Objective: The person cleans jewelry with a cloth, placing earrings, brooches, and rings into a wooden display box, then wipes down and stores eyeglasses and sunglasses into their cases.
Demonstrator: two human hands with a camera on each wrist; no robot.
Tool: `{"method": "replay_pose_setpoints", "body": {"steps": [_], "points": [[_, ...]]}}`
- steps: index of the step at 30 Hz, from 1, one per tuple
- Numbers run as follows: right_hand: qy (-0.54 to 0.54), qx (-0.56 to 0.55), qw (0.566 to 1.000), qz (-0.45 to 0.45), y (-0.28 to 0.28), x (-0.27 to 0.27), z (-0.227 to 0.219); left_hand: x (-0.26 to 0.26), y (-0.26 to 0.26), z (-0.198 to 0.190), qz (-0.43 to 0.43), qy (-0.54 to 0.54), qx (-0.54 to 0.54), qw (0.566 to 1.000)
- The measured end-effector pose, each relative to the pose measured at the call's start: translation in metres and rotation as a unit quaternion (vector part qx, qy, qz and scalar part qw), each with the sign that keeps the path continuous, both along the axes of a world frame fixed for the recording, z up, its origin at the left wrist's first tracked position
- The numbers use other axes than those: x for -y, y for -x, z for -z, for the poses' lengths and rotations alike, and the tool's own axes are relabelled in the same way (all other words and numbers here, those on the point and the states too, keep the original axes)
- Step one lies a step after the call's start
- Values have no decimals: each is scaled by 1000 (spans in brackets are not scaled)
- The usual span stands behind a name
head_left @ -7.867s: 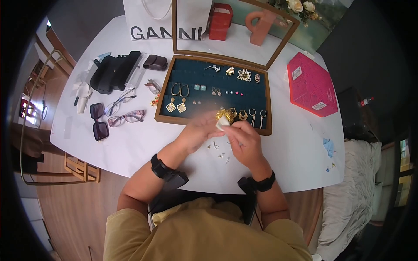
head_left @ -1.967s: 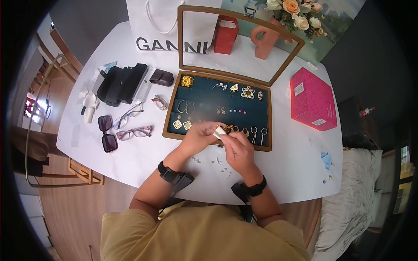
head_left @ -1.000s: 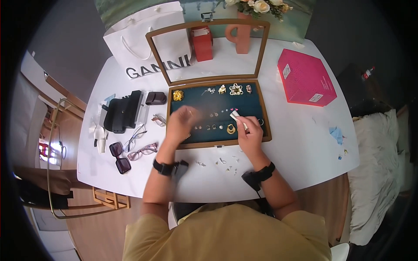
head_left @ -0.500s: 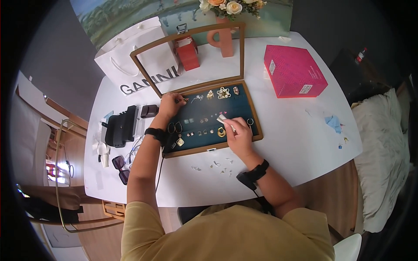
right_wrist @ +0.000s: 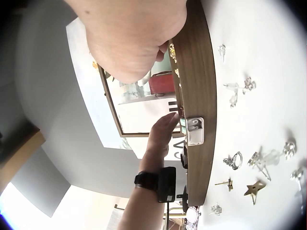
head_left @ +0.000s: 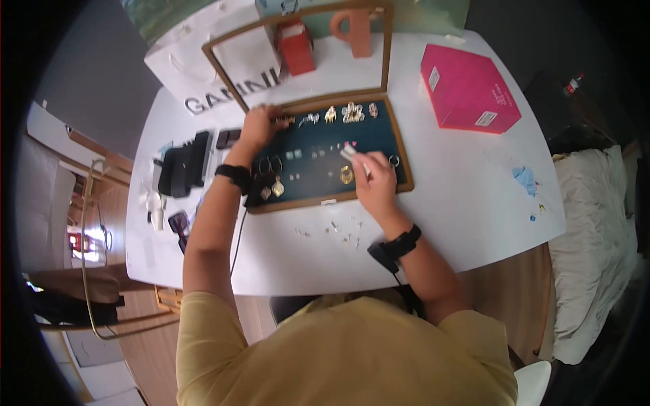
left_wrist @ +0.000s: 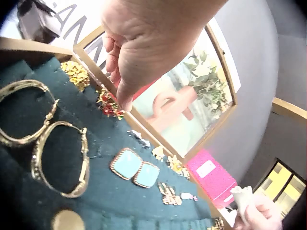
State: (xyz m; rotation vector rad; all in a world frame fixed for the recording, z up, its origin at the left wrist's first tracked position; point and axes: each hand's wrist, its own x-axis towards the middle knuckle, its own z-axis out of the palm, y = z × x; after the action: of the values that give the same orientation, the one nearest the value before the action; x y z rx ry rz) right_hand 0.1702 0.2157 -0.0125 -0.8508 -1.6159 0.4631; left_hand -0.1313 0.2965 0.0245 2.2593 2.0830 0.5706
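My left hand [head_left: 259, 130] reaches to the back left of the open jewellery box [head_left: 325, 200] and pinches a red-and-gold brooch [left_wrist: 109, 104] against the dark teal lining. Beside that brooch sits a yellow-gold flower brooch [left_wrist: 75, 75]. Gold hoop earrings [left_wrist: 62, 160] and square turquoise earrings [left_wrist: 126, 164] lie nearer the front. Over the box's right part, my right hand [head_left: 376, 183] holds a folded white cloth [left_wrist: 242, 200] between thumb and fingers. Silver and gold brooches [head_left: 352, 113] line the back row.
Small loose studs [right_wrist: 254, 191] lie on the white table before the box. The glass lid [head_left: 298, 61] stands raised behind it. Glasses cases [head_left: 183, 169] and sunglasses [head_left: 178, 223] are at left, a pink box [head_left: 467, 91] at right, a paper bag [head_left: 210, 68] behind.
The yellow-gold brooch went into the box's back left corner. Both hands then wiped the red-and-gold brooch; my left hand carried it to the back row, while the right kept the cloth.
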Motion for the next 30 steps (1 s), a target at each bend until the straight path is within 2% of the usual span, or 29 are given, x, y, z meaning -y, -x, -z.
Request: {"method": "replay_pose_setpoints", "body": {"steps": [1,3,6,9,12,13,15,18,22,24,26,30], "points": [[49,12,999,-10,-2,3,-3,13,-9,-11,-15,-42,0,999],[49,3,999,-13,0,2,0,34,-20,-23,26,-106,42,993],[65,8,998,-12,0,1,2,87,-47,-43,87,-141,74,983],[66,3,998,-6,1,0,4,145,-68,-56,83,59,178,979],[71,-1,997,-7,0,-1,3,190,-73,-34,87,120,271,951],[67,-2,998,-6,0,-1,2,200,-74,-32,106,128,224,960],[84,-22,996,-9,0,-1,1,221,-89,-22,94,133,237,958],[80,-49,996,-8,0,-3,5,236,-105,-1,118,96,223,963],[117,-92,989,-22,-5,-7,9,236,-129,11,60,22,173,983],[155,-112,981,-26,-12,-8,11,230,-136,14,77,-23,173,982],[211,-130,969,-18,-24,0,11,223,-142,17,96,-48,163,981],[256,-124,958,-42,-49,41,5,212,-152,23,119,-62,133,982]]}}
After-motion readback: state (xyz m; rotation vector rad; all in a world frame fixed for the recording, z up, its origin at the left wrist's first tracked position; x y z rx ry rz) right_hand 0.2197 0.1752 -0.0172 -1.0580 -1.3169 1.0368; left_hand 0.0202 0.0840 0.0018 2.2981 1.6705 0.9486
